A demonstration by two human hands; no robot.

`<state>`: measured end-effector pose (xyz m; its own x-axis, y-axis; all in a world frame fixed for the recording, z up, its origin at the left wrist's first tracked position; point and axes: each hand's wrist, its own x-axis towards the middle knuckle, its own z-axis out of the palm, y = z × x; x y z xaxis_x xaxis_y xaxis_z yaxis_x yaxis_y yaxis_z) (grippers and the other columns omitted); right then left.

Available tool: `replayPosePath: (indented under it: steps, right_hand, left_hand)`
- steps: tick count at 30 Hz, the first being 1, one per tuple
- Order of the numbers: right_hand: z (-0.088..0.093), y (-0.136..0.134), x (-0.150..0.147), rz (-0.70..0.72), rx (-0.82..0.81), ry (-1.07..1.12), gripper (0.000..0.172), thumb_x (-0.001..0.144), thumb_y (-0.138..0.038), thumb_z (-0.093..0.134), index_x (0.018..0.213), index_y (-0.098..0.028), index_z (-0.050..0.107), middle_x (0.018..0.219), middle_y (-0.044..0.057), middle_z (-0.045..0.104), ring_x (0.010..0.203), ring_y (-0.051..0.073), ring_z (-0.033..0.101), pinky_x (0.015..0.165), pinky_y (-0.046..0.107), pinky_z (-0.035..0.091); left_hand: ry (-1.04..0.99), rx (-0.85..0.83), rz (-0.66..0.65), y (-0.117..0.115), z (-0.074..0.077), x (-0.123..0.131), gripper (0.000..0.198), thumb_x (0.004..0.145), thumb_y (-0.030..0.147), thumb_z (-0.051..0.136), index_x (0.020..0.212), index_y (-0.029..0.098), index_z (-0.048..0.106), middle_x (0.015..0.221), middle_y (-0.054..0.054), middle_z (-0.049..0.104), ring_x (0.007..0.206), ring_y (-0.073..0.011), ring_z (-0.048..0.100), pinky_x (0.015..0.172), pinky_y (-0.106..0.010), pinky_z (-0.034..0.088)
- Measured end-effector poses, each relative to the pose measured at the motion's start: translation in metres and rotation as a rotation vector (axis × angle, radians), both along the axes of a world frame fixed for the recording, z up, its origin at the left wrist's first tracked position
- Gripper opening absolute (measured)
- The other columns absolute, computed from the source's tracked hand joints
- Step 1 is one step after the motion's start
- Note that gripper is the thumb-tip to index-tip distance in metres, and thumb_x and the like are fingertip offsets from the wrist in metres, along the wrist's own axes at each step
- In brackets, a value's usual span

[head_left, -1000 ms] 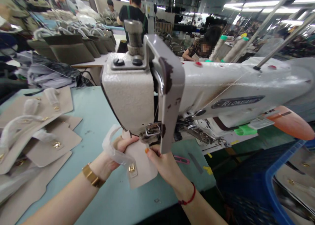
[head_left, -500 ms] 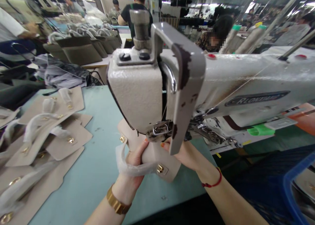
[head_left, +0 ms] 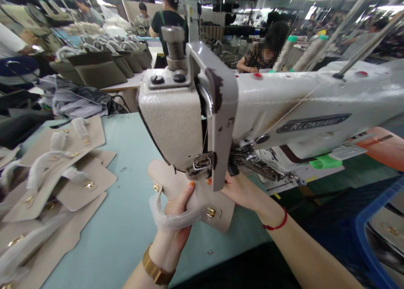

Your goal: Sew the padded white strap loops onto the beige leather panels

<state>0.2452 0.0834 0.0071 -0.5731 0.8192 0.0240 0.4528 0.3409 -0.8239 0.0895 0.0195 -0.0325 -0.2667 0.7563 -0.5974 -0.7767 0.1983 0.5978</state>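
Pinching a beige panel (head_left: 203, 197), handle (head_left: 181, 222) already on, the left hand (head_left: 176, 205) had the sewing machine (head_left: 170, 116) just ahead, other panels (head_left: 74, 194) leftward; right hand (head_left: 242, 192) alongside, grip unclear, seam hidden.

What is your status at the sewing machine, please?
Left hand on panel, beneath handle. Right hand at panel, partly hidden by bracket. Panel partly under machine head.
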Motion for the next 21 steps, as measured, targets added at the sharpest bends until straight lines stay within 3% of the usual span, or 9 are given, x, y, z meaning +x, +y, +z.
replayPosePath:
  steps: [6, 15, 21]
  right_hand:
    - [0.004, 0.001, -0.001, 0.023, -0.015, -0.045, 0.022, 0.089, -0.027, 0.055, 0.077, -0.015, 0.068, 0.07, 0.002, 0.066, 0.07, 0.014, 0.059, 0.063, 0.022, 0.042]
    - [-0.006, 0.003, -0.002, -0.019, -0.002, -0.002, 0.024, 0.088, -0.026, 0.056, 0.068, -0.016, 0.061, 0.065, 0.001, 0.06, 0.067, 0.014, 0.056, 0.062, 0.023, 0.042]
    - [-0.017, -0.002, -0.008, -0.055, 0.003, 0.022, 0.025, 0.089, -0.029, 0.054, 0.069, -0.016, 0.061, 0.066, 0.002, 0.059, 0.069, 0.015, 0.055, 0.06, 0.023, 0.041]
  left_hand:
    - [-0.004, -0.026, 0.022, 0.002, 0.003, 0.003, 0.045, 0.067, 0.012, 0.079, 0.11, 0.018, 0.067, 0.116, -0.012, 0.069, 0.108, -0.0298, 0.065, 0.084, -0.034, 0.058]
    - [0.09, -0.008, 0.01, 0.006, -0.003, -0.001, 0.044, 0.067, 0.012, 0.078, 0.11, 0.013, 0.067, 0.105, -0.011, 0.073, 0.087, -0.0235, 0.071, 0.07, -0.028, 0.06]
    - [0.212, 0.123, -0.129, 0.014, -0.001, -0.018, 0.051, 0.067, 0.016, 0.08, 0.116, 0.018, 0.066, 0.11, -0.01, 0.072, 0.095, -0.0258, 0.07, 0.078, -0.033, 0.059]
